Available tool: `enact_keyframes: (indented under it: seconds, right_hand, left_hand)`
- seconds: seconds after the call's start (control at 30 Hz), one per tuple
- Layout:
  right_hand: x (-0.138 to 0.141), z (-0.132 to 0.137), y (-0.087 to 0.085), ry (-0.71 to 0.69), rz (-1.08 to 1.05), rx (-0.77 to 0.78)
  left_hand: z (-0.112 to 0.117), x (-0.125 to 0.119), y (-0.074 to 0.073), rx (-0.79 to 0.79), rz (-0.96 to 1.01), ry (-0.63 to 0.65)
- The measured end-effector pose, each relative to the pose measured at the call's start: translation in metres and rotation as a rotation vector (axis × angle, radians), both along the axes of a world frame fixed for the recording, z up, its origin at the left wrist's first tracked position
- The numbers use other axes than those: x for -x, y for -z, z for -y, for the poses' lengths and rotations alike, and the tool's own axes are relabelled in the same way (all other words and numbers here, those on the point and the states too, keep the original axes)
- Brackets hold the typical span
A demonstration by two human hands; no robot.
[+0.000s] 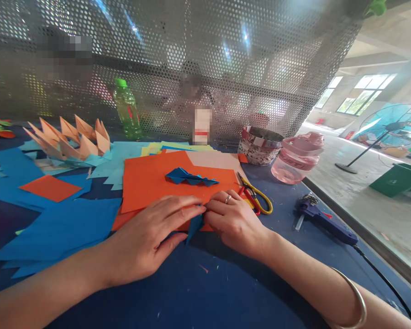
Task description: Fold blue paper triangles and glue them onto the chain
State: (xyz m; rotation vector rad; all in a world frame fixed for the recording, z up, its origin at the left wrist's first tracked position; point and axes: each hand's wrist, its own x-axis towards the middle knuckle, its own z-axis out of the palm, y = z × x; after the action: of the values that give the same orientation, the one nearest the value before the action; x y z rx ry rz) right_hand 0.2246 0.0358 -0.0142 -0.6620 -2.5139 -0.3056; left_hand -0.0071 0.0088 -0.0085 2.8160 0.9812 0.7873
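Observation:
My left hand (pixel 147 237) and my right hand (pixel 234 221) meet over a small folded piece of blue paper (pixel 194 225) at the near edge of an orange sheet (pixel 150 180). Fingers of both hands pinch and press the blue piece, which pokes out between them. Just behind my fingers, a row of finished folded blue paper pieces (pixel 190 176) lies on the orange sheet. Red and yellow scissors (pixel 255 197) lie right of my right hand, which wears a ring.
Blue paper sheets (pixel 58 228) and an orange square (pixel 50 188) cover the left. Folded peach paper shapes (pixel 70 137), a green bottle (pixel 127 109), a patterned tin (pixel 258 145) and a pink jar (pixel 296 157) stand behind. A blue glue gun (pixel 324 219) lies right. A perforated metal screen (pixel 192 59) backs the table.

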Motion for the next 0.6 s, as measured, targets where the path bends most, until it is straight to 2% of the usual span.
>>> enact_keyframes:
  seconds: [0.33,0.5,0.6]
  right_hand:
    - [-0.002,-0.002,-0.002,0.012,0.018,-0.01]
    - [-0.003,-0.002,-0.002,0.031,0.036,-0.005]
    - [-0.003,-0.003,-0.001,0.04,0.04,0.011]
  left_hand:
    - [-0.014,0.006,-0.005,0.014,-0.042,0.046]
    - [-0.016,0.009,0.002,-0.011,-0.03,0.048]
    - [-0.016,0.009,0.004,-0.014,0.007,-0.005]
